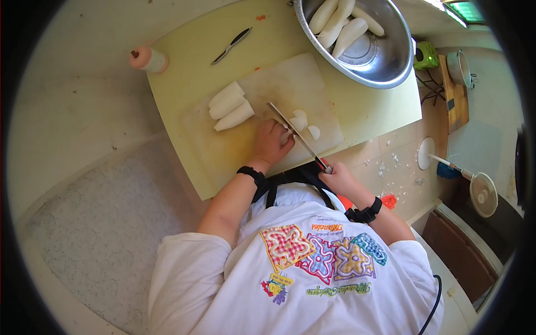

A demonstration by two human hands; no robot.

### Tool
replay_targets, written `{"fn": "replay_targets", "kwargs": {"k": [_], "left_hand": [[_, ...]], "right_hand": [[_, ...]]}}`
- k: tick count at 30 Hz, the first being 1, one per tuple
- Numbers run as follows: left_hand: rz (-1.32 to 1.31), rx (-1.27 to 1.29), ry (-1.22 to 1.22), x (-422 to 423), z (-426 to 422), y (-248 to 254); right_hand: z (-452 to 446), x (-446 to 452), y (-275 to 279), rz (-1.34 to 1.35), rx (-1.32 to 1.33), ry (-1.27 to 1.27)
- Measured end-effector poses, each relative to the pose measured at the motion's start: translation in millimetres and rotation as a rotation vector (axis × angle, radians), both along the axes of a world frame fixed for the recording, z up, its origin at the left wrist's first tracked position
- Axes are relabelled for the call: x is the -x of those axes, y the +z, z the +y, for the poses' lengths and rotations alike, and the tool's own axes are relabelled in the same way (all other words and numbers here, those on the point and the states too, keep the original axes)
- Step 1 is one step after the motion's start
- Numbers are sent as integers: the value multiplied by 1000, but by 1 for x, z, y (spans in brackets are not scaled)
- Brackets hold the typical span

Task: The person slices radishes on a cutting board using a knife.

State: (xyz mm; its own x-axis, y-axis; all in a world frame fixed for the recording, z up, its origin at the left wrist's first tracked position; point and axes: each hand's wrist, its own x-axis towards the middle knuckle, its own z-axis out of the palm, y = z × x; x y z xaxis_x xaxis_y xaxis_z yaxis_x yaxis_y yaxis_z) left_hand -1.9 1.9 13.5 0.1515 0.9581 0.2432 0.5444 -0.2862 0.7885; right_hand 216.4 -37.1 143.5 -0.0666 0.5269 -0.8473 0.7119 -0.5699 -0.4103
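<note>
My right hand [339, 178] is closed round the handle of a kitchen knife [298, 137], whose blade slants up and left over the white cutting board [268, 84]. Just left of the blade, my left hand [272, 142] presses its curled fingers on a piece of white radish [286, 137], mostly hidden beneath them. Several thin radish slices [301, 120] lie right of the blade. Larger cut radish pieces [230, 106] rest side by side on the board, beyond my left hand.
A steel basin [385, 70] with several whole peeled radishes [340, 25] stands at the table's far right. A peeler [231, 46] lies on the yellowish table [184, 50], and a pink bottle [149, 60] stands at its left edge. White scraps [385, 162] litter the floor.
</note>
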Motion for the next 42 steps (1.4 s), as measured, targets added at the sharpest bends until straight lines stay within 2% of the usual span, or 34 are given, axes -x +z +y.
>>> {"fn": "replay_targets", "kwargs": {"k": [14,17,37,39,42], "left_hand": [[-13,-24,-8,0,3,4],[9,65,-41,4,4,6],[17,-47,12,1,2,1],[15,-40,11,1,2,0],[12,-33,9,1,1,-2]], "right_hand": [[-39,-40,-2,10,40,-57],[-33,-37,0,-4,57,-44],[13,4,-6,-45,44,49],[24,16,-2,65,-45,-17],[37,26,-6,57,-27,7]]}}
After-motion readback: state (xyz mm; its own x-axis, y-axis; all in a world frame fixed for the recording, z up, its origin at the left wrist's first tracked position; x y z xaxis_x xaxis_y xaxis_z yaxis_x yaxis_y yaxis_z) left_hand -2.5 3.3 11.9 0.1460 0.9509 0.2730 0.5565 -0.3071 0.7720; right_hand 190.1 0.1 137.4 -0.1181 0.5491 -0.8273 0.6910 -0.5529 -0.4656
